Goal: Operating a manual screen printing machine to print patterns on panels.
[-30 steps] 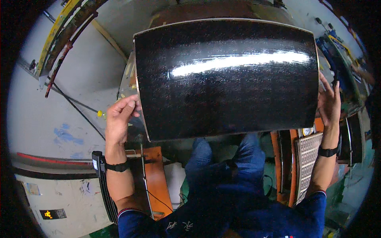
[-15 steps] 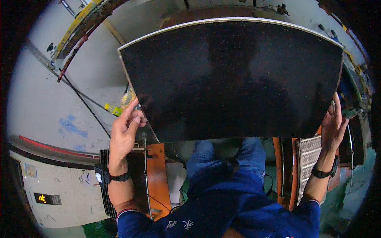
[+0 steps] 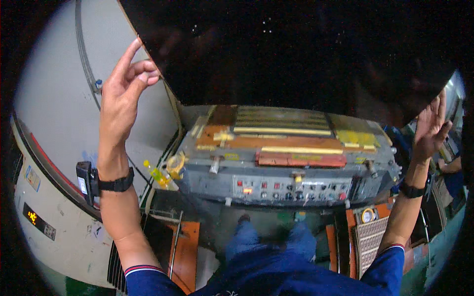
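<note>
A large, glossy black flat panel (image 3: 286, 54) fills the upper part of the view, held up in front of me and running out of the top of the picture. My left hand (image 3: 121, 91) has its fingertips on the panel's left edge, with the thumb bent beneath them. At the opposite edge, my right hand (image 3: 430, 129) supports the panel with its fingers pointing up. The panel's shadow blurs where those fingertips touch. Both wrists carry black straps, the left one with a small device.
Below the panel stands a grey machine (image 3: 222, 182) with buttons and a lit display; yellow strips lie on its top. A yellow-green bottle (image 3: 155, 173) is beside it. A white cabinet (image 3: 59, 212) stands left, orange boards (image 3: 186, 254) nearer. Another person's arm (image 3: 450, 166) shows far right.
Both hands have raised the black panel, and its top edge has left the view. The machine's control front and top, hidden behind the panel before, now show beneath it.
</note>
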